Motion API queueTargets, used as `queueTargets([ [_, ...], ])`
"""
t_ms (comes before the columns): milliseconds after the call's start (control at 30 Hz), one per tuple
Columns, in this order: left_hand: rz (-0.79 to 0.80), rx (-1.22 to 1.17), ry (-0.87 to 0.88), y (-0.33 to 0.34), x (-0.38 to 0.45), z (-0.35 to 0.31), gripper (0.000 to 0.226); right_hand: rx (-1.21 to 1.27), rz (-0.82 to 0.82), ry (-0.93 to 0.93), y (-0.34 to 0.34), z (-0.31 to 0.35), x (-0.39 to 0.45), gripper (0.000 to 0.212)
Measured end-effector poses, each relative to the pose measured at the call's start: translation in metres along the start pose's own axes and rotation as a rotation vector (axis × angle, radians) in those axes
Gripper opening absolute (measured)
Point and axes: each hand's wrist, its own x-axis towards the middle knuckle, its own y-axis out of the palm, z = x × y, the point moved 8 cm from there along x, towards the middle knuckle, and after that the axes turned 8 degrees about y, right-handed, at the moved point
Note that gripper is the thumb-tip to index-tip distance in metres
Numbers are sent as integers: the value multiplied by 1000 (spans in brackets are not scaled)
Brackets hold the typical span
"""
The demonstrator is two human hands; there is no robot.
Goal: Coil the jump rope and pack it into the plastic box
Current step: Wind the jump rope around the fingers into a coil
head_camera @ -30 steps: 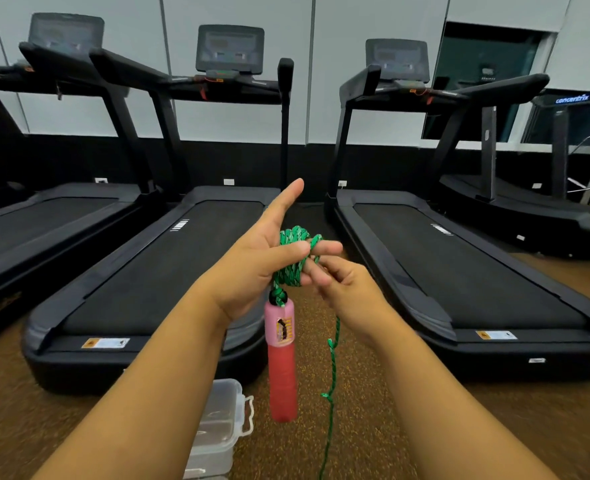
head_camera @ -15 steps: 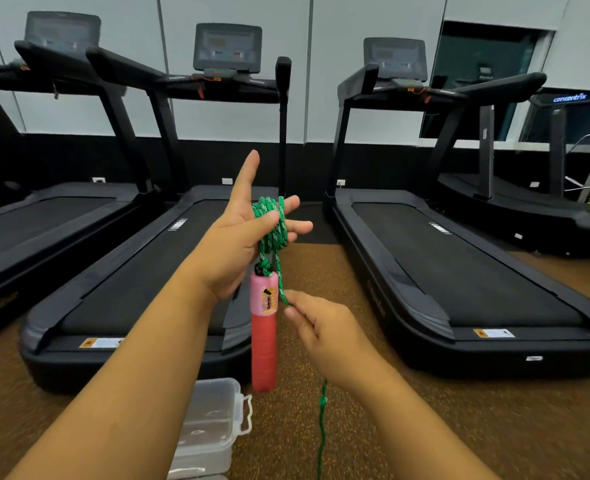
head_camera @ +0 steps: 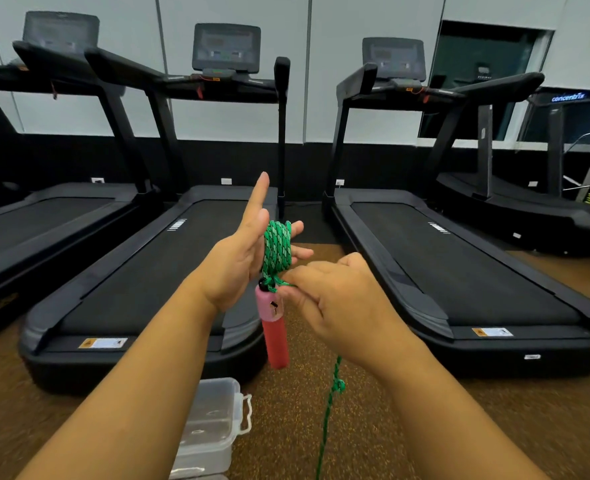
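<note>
wrapping left hand [head_camera: 238, 258] | jump rope [head_camera: 277, 249] coiled | right hand [head_camera: 335, 299] pinches

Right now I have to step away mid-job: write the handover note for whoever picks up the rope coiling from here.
Left hand: fingers straight, green rope wound in several turns around them; the pink-and-red handle hangs below the coil.
Right hand: pinches the rope just under the coil, feeding the next turn.
Loose rope tail hangs from the right hand toward the floor, with a small knot in it.
Plastic box sits on the floor below the left forearm, lid on.
Done: part of the rope is coiled.
Left: wind the remaining tail, open the box, pack the coil and handles inside.
</note>
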Motion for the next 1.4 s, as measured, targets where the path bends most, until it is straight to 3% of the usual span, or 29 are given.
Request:
queueTargets([
  [167, 45, 112, -17, 2, 1, 8, 48, -21, -100, -4, -15, -7, 15, 26],
  [333, 157, 119, -73, 14, -1, 15, 58, 19, -146, 42, -22, -20, 31, 20],
  [467, 225, 187, -111, 21, -4, 10, 63, 229, -25, 155, -16, -39, 38, 4],
  [667, 294, 14, -179, 25, -8, 8, 62, 565, 172, 360, 4, -67, 37, 9],
  [867, 270, -120, -102, 26, -5, -6, 64, 836, 181, 525, 28, -83, 23, 27],
  [1133, 172, -60, 20, 17, -2, -33, 80, 774, 111, 647, 62, -93, 2, 31],
  [1267, 85, -63, 90, 9, 2, -38, 84, 715, 113, 619, 72, -84, -6, 27],
  [1400, 1, -10, 155, 3, 3, -37, 84, 636, 142, 465, 77, -59, -11, 15],
])
